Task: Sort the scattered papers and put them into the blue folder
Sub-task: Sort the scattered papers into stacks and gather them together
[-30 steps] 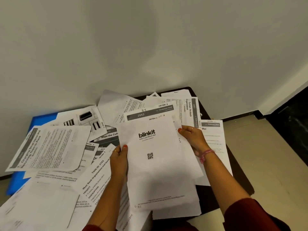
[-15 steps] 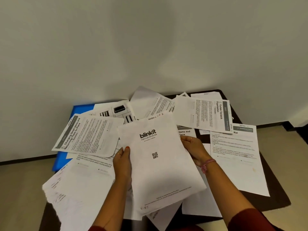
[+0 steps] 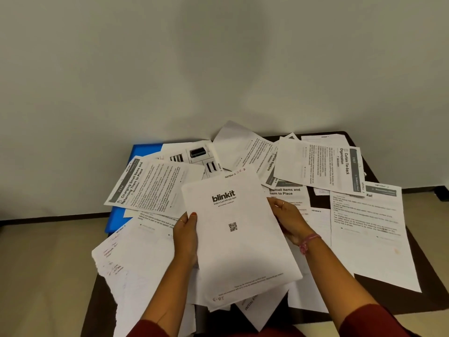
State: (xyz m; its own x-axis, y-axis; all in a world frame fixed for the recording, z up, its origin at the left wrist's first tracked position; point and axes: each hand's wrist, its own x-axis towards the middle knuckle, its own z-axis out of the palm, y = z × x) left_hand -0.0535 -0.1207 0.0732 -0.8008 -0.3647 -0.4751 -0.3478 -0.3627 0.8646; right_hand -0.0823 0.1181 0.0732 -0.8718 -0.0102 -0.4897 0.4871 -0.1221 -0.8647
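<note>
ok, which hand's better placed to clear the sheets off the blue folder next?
Probably left. The left hand grips the blinkit sheet on the side nearest the blue folder, which lies far left under papers. The right hand grips the opposite edge, farther away.

Scattered papers (image 3: 369, 229) across the table (image 3: 427, 295), folder (image 3: 145, 150) beneath (far left).

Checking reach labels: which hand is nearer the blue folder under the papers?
Left. The left hand grips the blinkit sheet's edge beside the blue folder; the right hand holds the opposite edge.
</note>
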